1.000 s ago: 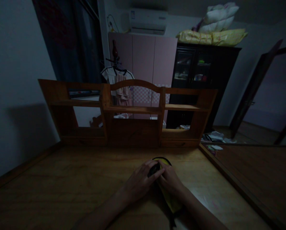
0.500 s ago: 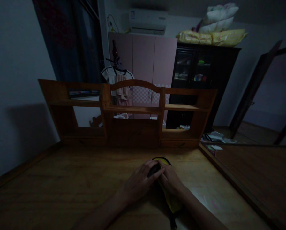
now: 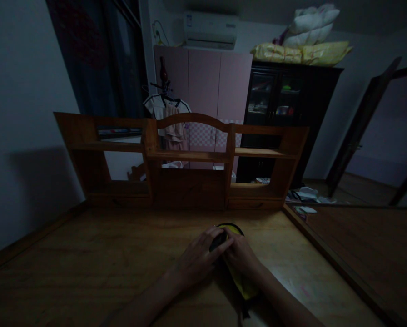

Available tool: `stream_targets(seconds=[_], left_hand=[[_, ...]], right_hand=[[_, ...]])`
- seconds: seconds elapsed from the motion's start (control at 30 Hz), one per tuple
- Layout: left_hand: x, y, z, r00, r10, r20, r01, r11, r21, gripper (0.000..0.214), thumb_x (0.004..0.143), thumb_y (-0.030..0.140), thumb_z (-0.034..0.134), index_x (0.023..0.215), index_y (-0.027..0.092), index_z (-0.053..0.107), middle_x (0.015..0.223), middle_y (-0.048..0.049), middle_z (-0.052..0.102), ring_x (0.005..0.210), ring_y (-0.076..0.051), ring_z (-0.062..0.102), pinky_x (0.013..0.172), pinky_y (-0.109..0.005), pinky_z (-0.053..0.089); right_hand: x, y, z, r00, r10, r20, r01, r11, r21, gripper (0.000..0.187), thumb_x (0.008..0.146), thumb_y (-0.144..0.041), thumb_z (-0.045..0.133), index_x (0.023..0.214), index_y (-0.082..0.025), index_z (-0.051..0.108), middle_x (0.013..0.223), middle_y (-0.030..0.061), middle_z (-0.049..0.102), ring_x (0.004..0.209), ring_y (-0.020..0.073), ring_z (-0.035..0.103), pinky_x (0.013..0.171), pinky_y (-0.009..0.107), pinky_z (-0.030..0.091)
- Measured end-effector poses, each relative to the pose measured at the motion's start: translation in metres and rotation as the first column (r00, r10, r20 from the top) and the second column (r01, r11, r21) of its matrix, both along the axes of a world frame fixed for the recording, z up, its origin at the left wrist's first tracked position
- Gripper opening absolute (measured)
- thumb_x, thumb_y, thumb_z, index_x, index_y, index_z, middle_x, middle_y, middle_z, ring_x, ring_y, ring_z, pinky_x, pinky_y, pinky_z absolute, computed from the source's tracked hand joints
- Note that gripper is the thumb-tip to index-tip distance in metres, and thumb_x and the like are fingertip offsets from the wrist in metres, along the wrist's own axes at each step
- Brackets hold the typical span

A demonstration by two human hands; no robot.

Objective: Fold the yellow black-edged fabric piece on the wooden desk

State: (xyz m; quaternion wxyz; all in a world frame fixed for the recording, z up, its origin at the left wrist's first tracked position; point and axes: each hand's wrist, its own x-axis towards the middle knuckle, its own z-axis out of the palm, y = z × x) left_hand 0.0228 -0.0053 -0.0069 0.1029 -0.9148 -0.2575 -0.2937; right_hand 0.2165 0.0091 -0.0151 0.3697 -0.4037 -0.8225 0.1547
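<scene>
Both of my hands rest together on a yellow and black object [image 3: 235, 230] lying on the wooden desk [image 3: 104, 263]. My left hand [image 3: 200, 259] curls over its left side, fingers closed round a small dark rounded part [image 3: 218, 240]. My right hand [image 3: 240, 256] presses on the object's right side, fingers bent over it. A yellow flap [image 3: 245, 287] of the same object sticks out below my right wrist. The room is dim, and I cannot make out what the object is.
A low wooden shelf unit [image 3: 190, 159] stands along the desk's far edge. A raised wooden border [image 3: 326, 254] runs down the desk's right side. Behind are a pink wardrobe [image 3: 206, 86], a dark cabinet [image 3: 285, 104] and clothes on a hanger [image 3: 167, 113].
</scene>
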Motion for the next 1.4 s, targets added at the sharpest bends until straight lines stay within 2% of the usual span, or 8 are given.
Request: stream_targets(seconds=[0.17, 0.4, 0.67, 1.0, 1.2, 1.4], left_hand=[[0.0, 0.0, -0.001, 1.0, 0.0, 0.005, 0.0, 1.0, -0.007, 0.092, 0.068, -0.002, 0.058, 0.148, 0.029, 0.026, 0.145, -0.0108, 0.032, 0.135, -0.03, 0.033, 0.106, -0.05, 0.042], [0.0, 0.0, -0.001, 1.0, 0.002, -0.001, -0.002, 1.0, -0.01, 0.092, 0.066, -0.003, 0.056, 0.148, 0.028, 0.026, 0.146, -0.0111, 0.031, 0.135, -0.03, 0.032, 0.106, -0.049, 0.043], [-0.001, 0.003, -0.005, 1.0, 0.012, -0.008, -0.012, 0.999, -0.033, 0.093, 0.068, -0.005, 0.053, 0.149, 0.03, 0.023, 0.147, -0.01, 0.028, 0.137, -0.028, 0.029, 0.108, -0.048, 0.041], [-0.001, 0.002, -0.004, 0.999, 0.031, -0.007, -0.031, 0.999, 0.022, 0.085, 0.075, -0.002, 0.053, 0.149, 0.03, 0.025, 0.146, -0.0114, 0.031, 0.136, -0.028, 0.032, 0.107, -0.047, 0.042], [-0.002, 0.005, -0.007, 0.999, 0.026, -0.02, -0.026, 1.0, 0.006, 0.086, 0.074, -0.001, 0.053, 0.149, 0.03, 0.024, 0.147, -0.0117, 0.028, 0.136, -0.029, 0.032, 0.106, -0.047, 0.042], [-0.002, 0.005, -0.007, 1.0, 0.016, -0.005, -0.016, 1.0, -0.008, 0.087, 0.074, -0.001, 0.053, 0.149, 0.031, 0.024, 0.146, -0.0109, 0.03, 0.136, -0.028, 0.032, 0.105, -0.048, 0.043]], right_hand=[[0.0, 0.002, -0.001, 0.999, -0.036, -0.001, 0.036, 0.999, -0.003, 0.04, 0.081, -0.009, 0.05, 0.119, -0.02, 0.055, 0.102, 0.0076, 0.071, 0.09, 0.022, 0.069, 0.074, 0.029, 0.05], [0.001, 0.003, -0.001, 0.997, -0.071, -0.01, 0.071, 0.997, 0.019, 0.036, 0.08, -0.01, 0.052, 0.114, -0.02, 0.058, 0.099, 0.0074, 0.072, 0.087, 0.0216, 0.069, 0.074, 0.029, 0.051], [0.0, 0.002, -0.002, 0.996, -0.078, -0.046, 0.079, 0.996, 0.041, 0.041, 0.078, -0.007, 0.052, 0.117, -0.021, 0.058, 0.102, 0.0078, 0.071, 0.091, 0.0219, 0.067, 0.081, 0.031, 0.051], [-0.005, -0.006, 0.008, 0.991, 0.073, -0.112, -0.068, 0.997, 0.046, 0.047, 0.08, -0.007, 0.052, 0.125, -0.021, 0.052, 0.114, 0.0089, 0.066, 0.104, 0.0223, 0.063, 0.089, 0.034, 0.049], [-0.003, -0.004, 0.009, 0.983, 0.132, -0.13, -0.135, 0.991, -0.011, 0.045, 0.084, -0.008, 0.051, 0.127, -0.02, 0.05, 0.117, 0.0098, 0.066, 0.106, 0.0218, 0.062, 0.09, 0.033, 0.049], [-0.003, 0.001, 0.003, 0.982, 0.106, -0.155, -0.11, 0.994, -0.019, 0.038, 0.085, -0.007, 0.049, 0.12, -0.02, 0.054, 0.11, 0.0082, 0.068, 0.098, 0.0197, 0.065, 0.082, 0.028, 0.05]])
